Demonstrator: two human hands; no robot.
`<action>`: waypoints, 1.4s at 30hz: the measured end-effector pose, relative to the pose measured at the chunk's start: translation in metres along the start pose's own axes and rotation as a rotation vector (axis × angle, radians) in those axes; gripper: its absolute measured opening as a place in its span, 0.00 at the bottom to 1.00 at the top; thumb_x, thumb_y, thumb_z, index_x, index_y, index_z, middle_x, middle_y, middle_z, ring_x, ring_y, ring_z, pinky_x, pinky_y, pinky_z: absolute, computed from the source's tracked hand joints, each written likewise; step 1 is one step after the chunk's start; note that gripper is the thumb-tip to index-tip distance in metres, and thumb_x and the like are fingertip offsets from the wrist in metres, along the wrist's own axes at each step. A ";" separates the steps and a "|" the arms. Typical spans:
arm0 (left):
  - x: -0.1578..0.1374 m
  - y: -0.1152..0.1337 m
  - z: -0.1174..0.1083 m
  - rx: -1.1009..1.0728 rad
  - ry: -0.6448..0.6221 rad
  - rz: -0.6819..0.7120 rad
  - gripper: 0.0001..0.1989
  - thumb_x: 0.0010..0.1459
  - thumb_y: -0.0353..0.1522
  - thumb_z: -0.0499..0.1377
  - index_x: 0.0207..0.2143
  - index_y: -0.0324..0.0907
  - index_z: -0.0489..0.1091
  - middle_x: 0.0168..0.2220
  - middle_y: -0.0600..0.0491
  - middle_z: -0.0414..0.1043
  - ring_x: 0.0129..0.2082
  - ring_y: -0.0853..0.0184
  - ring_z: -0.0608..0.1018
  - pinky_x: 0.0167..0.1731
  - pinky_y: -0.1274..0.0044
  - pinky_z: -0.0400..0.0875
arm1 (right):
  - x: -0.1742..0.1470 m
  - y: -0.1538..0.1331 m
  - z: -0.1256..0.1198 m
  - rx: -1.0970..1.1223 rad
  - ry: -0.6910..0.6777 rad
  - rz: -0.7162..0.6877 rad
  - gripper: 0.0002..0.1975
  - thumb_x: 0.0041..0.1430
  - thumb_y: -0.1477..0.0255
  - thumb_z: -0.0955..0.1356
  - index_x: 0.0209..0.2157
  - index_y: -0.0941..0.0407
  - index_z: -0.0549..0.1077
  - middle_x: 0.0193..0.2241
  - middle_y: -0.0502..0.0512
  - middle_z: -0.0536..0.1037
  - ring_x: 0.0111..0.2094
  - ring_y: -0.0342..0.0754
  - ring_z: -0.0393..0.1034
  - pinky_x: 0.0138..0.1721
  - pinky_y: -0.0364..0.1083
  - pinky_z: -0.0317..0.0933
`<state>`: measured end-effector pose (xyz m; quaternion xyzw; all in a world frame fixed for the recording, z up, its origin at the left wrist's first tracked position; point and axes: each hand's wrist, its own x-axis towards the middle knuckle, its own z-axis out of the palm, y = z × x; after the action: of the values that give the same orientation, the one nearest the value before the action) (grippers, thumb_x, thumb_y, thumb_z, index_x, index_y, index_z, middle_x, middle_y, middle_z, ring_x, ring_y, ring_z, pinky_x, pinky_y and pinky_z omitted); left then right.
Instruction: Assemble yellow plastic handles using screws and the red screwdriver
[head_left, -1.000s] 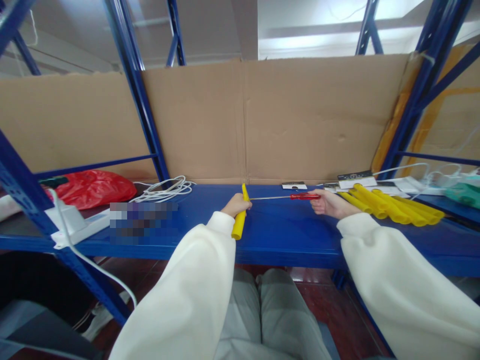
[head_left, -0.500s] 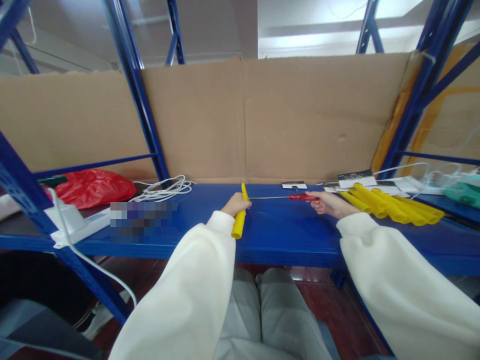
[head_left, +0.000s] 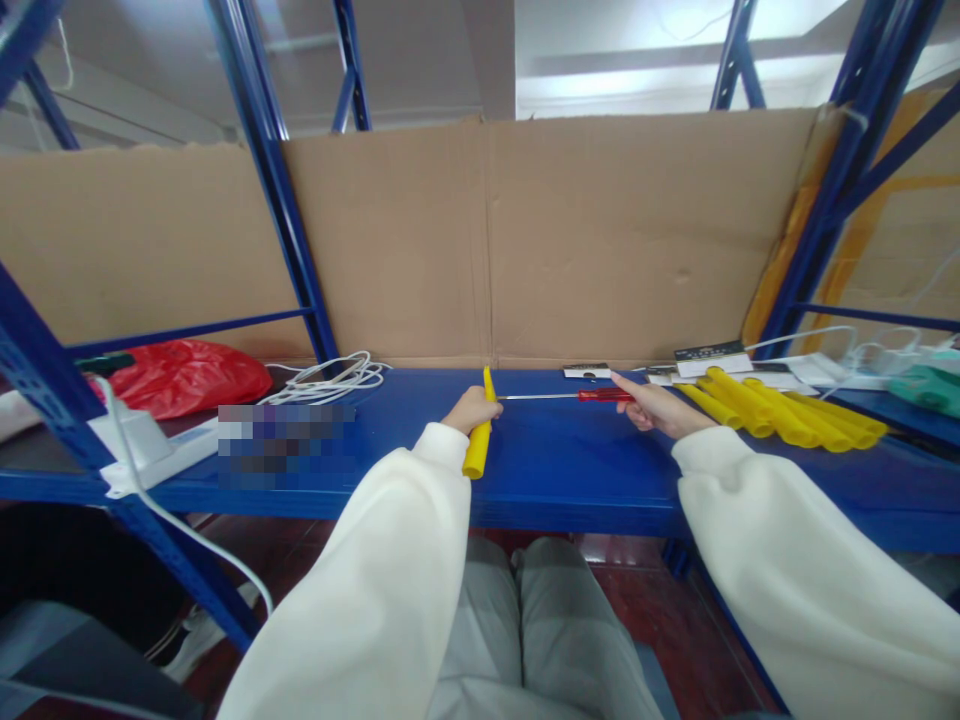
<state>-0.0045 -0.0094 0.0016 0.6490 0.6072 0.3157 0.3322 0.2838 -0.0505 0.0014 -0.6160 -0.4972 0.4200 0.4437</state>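
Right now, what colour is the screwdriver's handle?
The screwdriver handle is red, seen best in the head view.

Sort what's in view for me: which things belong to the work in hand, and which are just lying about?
Belonging to the work:
yellow tube, held in the left grip
red-handled screwdriver, at the right grip
yellow tubes lying at right, probably, since they match

Apparently just lying about:
red bag
white cable
white power strip
black-and-white card behind the tubes
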 end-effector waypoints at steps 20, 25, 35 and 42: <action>-0.002 0.002 0.000 0.033 0.007 -0.018 0.05 0.52 0.19 0.57 0.28 0.34 0.71 0.16 0.57 0.65 0.15 0.70 0.70 0.19 0.79 0.64 | 0.003 0.000 -0.004 0.197 -0.170 -0.082 0.20 0.60 0.66 0.74 0.25 0.54 0.60 0.16 0.43 0.60 0.17 0.36 0.51 0.17 0.37 0.48; 0.000 0.001 0.000 0.047 0.017 -0.005 0.05 0.52 0.20 0.58 0.27 0.34 0.71 0.18 0.56 0.66 0.16 0.70 0.70 0.20 0.79 0.65 | -0.003 -0.004 -0.001 0.133 -0.105 -0.040 0.17 0.66 0.68 0.69 0.25 0.54 0.60 0.14 0.44 0.60 0.14 0.35 0.47 0.14 0.36 0.39; 0.004 -0.001 0.000 0.043 -0.015 -0.006 0.04 0.52 0.20 0.58 0.29 0.34 0.71 0.17 0.57 0.66 0.16 0.69 0.71 0.20 0.79 0.65 | 0.003 -0.004 0.002 0.114 -0.060 0.066 0.17 0.68 0.67 0.66 0.25 0.55 0.61 0.13 0.44 0.58 0.13 0.36 0.47 0.13 0.38 0.39; 0.002 0.001 0.001 0.035 -0.006 -0.015 0.05 0.53 0.20 0.57 0.29 0.35 0.69 0.17 0.58 0.65 0.15 0.70 0.70 0.19 0.79 0.64 | 0.007 -0.002 0.001 0.089 -0.056 0.073 0.18 0.69 0.66 0.65 0.24 0.55 0.61 0.13 0.43 0.57 0.14 0.36 0.46 0.14 0.37 0.39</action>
<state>-0.0033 -0.0079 0.0023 0.6513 0.6163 0.3005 0.3251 0.2833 -0.0435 0.0025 -0.6014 -0.4675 0.4747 0.4409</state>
